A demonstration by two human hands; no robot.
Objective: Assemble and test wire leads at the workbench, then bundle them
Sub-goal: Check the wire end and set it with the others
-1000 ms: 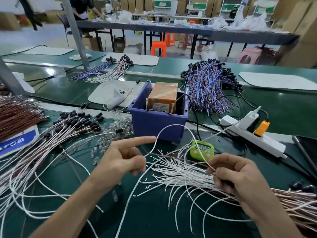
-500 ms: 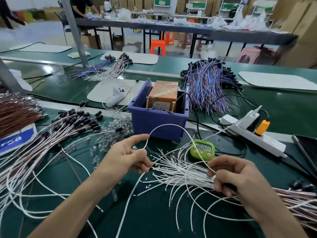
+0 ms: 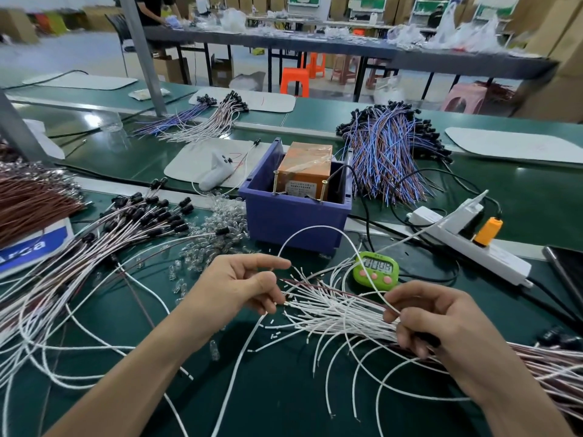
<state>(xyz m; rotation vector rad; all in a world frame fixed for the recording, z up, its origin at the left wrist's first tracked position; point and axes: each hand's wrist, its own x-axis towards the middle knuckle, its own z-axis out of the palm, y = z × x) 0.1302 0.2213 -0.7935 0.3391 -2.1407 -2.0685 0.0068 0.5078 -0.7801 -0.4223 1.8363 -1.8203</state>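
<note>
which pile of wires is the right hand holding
The fanned white wires by the green timer; the right hand grips them, the other piles lie unheld.

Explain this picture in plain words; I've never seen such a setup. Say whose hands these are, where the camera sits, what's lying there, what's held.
No machine: these are a person's bare hands, filmed from a camera worn on the head, above a green workbench. The right hand grips a fanned bundle of thin white wires; the left hand pinches a single white wire arching towards the right. Behind stand a blue plastic bin holding an orange box, a green digital timer and a white power strip. Black-capped leads lie left.
</note>
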